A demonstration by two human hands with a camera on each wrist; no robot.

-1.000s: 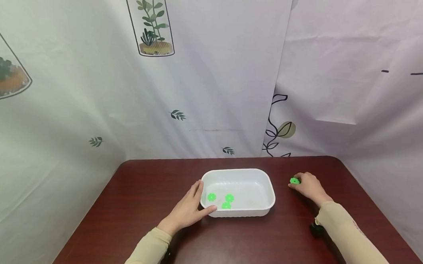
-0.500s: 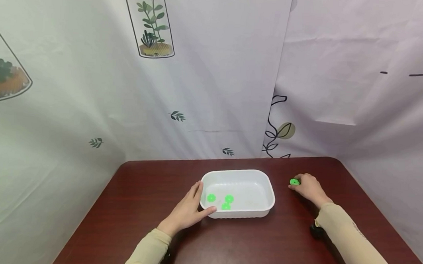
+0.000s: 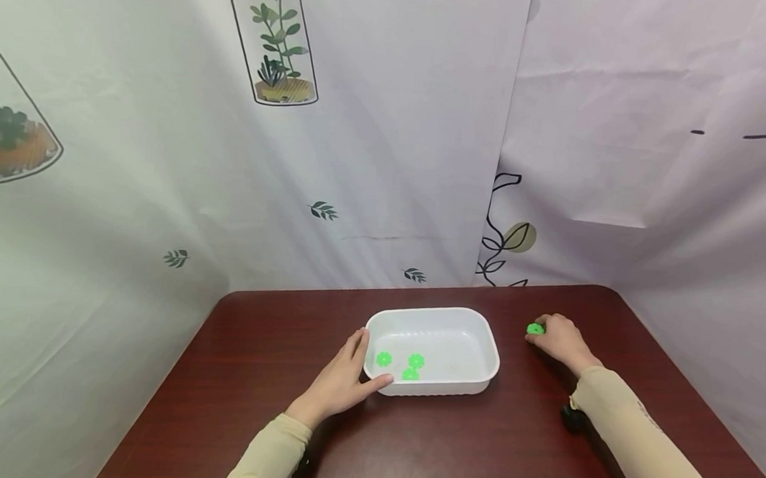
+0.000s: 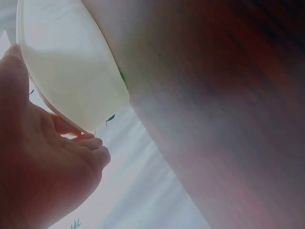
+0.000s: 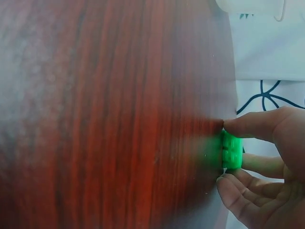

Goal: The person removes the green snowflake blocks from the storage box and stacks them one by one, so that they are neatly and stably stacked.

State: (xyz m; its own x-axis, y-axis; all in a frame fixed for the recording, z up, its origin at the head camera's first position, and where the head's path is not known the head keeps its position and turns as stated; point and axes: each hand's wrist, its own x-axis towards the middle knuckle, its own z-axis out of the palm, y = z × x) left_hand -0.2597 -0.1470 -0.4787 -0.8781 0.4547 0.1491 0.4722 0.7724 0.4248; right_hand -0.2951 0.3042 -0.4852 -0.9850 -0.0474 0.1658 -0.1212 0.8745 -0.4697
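Observation:
A white plastic tub [image 3: 427,387] stands on the table with 3 flat green flower-shaped pieces [image 3: 384,359] inside, near its left end. My left hand [image 3: 338,382] holds the tub's near left corner, thumb at the front rim and fingers along the left side. The left wrist view shows that hand [image 4: 52,157] at the tub's rim [image 4: 71,62]. Right of the tub, my right hand [image 3: 561,340] pinches another green flower-shaped piece [image 3: 535,328] at the tabletop. In the right wrist view, thumb and fingers flank this green piece [image 5: 232,150], whose edge looks ridged, perhaps layered.
The dark red wooden table [image 3: 450,445] has rounded far corners. Behind and beside it hangs a pale cloth [image 3: 387,160] printed with plants. A black object [image 3: 572,416] sits under the right sleeve at the wrist.
The view has shifted very slightly. Both hands keep their places, the left at the tub and the right at the green piece.

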